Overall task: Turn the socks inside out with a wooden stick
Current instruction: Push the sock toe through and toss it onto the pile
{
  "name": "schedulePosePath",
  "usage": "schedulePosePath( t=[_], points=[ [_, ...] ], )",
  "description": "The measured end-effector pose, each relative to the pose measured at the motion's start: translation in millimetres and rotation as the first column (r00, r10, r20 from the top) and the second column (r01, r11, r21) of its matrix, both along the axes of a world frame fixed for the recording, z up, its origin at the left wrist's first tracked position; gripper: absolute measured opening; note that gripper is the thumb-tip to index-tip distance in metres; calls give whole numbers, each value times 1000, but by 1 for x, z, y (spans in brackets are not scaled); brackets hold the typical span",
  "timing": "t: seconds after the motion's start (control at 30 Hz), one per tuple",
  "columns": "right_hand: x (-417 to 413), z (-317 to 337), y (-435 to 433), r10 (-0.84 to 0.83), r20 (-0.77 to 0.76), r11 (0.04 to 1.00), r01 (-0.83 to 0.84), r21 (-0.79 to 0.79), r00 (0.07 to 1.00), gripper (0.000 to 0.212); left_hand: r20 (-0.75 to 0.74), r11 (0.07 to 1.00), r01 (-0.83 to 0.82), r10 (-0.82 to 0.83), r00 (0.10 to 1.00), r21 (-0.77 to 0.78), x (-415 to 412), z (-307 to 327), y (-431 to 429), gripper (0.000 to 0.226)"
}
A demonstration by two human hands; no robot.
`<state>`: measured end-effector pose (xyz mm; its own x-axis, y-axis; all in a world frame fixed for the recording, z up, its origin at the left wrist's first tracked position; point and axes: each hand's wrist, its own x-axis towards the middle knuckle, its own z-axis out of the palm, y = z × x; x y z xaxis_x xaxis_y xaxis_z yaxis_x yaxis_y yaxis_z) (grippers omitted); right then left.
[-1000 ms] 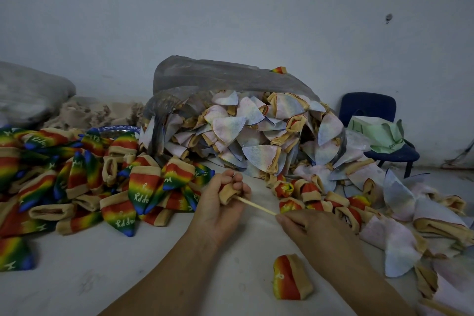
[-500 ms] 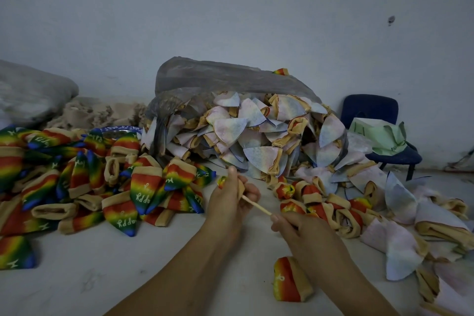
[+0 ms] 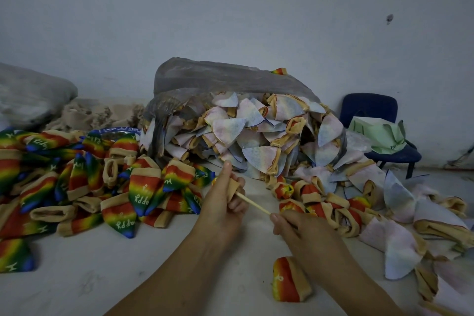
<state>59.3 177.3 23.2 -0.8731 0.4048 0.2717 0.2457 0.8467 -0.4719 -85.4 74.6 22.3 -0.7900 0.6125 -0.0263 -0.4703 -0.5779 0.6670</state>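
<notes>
Socks (image 3: 159,187) lie in heaps across the white surface (image 3: 102,277). The pale heap (image 3: 243,131) is the biggest: washed-out pastel triangles with tan cuffs. It spills from the open mouth of a grey plastic bag (image 3: 218,77) lying on its side against the wall, and spreads down the right edge. The rainbow heap (image 3: 77,187) fills the left with bright red-to-blue stripes, tan cuffs and white lettering. Behind it sit a grey sack (image 3: 30,95), its contents hidden, and a beige pile (image 3: 95,113). At the right a blue chair (image 3: 369,110) carries a pale green bag (image 3: 377,133). A row of bunched socks (image 3: 320,200), red and tan, lies just beyond the right hand.

Both forearms reach in from the bottom edge. The left hand (image 3: 220,213) grips the held sock (image 3: 234,186), fingers curled round its tan cuff and thumb pointing straight up. The right hand (image 3: 305,233) pinches the wooden stick (image 3: 252,203) between thumb and fingers. The stick runs up and to the left into the sock's opening.

The held sock is lifted off the surface, between the rainbow heap and the pale heap. A lone rolled sock (image 3: 289,279), red with a tan cuff, lies on the surface just beside the right forearm.
</notes>
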Motion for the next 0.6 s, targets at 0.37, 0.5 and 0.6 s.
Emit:
schedulePosePath(
  t=[0.37,0.5,0.6],
  points=[
    [11,15,0,-72,-44,946,82,313,996,41,-333,903,-274,160,929,-331,1,-4,3,46],
    [15,19,0,-55,5,907,48,418,998,43,-460,779,-393,153,875,-489,4,-6,5,33],
    [14,16,3,-58,-7,919,56,391,998,45,-422,808,-355,148,894,-470,5,-3,6,29]
  ],
)
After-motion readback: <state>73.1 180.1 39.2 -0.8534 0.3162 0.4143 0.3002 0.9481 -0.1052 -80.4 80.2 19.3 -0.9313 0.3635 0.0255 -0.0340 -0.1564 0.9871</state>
